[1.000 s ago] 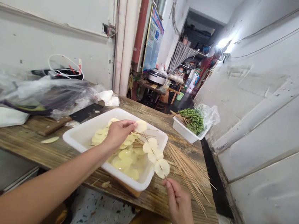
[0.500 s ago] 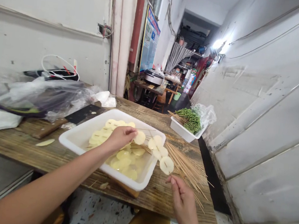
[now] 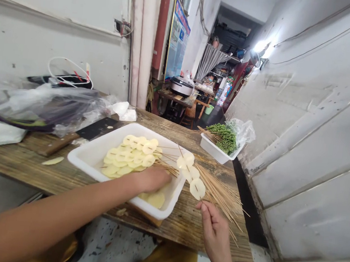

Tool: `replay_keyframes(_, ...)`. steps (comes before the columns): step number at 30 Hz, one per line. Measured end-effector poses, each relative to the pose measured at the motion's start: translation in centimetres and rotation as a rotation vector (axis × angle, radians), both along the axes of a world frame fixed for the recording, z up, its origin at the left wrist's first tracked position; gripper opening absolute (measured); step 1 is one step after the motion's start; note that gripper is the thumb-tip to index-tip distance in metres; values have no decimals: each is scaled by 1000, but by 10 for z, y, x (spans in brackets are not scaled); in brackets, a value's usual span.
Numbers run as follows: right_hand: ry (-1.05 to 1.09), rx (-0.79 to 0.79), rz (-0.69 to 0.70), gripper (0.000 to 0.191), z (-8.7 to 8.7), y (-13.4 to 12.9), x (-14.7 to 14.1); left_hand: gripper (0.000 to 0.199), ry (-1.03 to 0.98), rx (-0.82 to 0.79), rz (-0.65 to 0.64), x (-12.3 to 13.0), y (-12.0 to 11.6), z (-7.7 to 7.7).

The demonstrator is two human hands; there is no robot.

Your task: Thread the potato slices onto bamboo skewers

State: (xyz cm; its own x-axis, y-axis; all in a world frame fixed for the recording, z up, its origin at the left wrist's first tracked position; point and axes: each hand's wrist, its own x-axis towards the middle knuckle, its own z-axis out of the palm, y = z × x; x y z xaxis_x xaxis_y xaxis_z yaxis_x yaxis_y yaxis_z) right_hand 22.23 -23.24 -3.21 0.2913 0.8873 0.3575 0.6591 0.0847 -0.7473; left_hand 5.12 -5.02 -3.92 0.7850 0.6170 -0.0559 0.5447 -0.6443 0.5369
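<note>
My right hand (image 3: pixel 215 225) pinches the lower end of a thin wooden skewer that carries several pale round slices (image 3: pixel 197 188), tilted over the tub's right edge. My left hand (image 3: pixel 157 179) reaches down into the white tub (image 3: pixel 81 158), over loose slices (image 3: pixel 157 199) in liquid; its fingers are hidden. Rows of skewered slices (image 3: pixel 128 156) lie in the tub's left and back part, their sticks pointing right. Many bare skewers (image 3: pixel 221 194) are spread on the wooden table beside the tub.
At the table's back right stands a white basket (image 3: pixel 215 152) of green skewered food (image 3: pixel 226 138). A cleaver (image 3: pixel 64 142), a loose slice (image 3: pixel 53 161) and plastic bags (image 3: pixel 46 105) lie on the left. A wall (image 3: pixel 314 141) rises on the right.
My left hand has moved down into the tub; the single slice at its fingertips is no longer seen there. My right hand still holds the loaded skewer. The view has shifted slightly.
</note>
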Motion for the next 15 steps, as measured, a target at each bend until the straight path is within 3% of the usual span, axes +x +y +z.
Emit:
replay_keyframes(3, -8, 1, 7, 29, 0, -1, 0, 22, 122, 83, -59, -1, 1, 3)
replay_keyframes(5, -13, 2, 8, 29, 0, -4, 2, 13, 54, 59, -61, -5, 5, 7)
replay_keyframes(7, -11, 0, 20, 29, -1, -6, 4, 11, -123, -57, 59, -9, 9, 12)
replay_keyframes(12, -25, -30, 109, 28, -5, -11, 2, 17, -755, -641, 531, -14, 16, 27)
replay_keyframes(15, -50, -33, 130, 28, -6, -10, -2, 25, -950, -698, 652, -15, 17, 31)
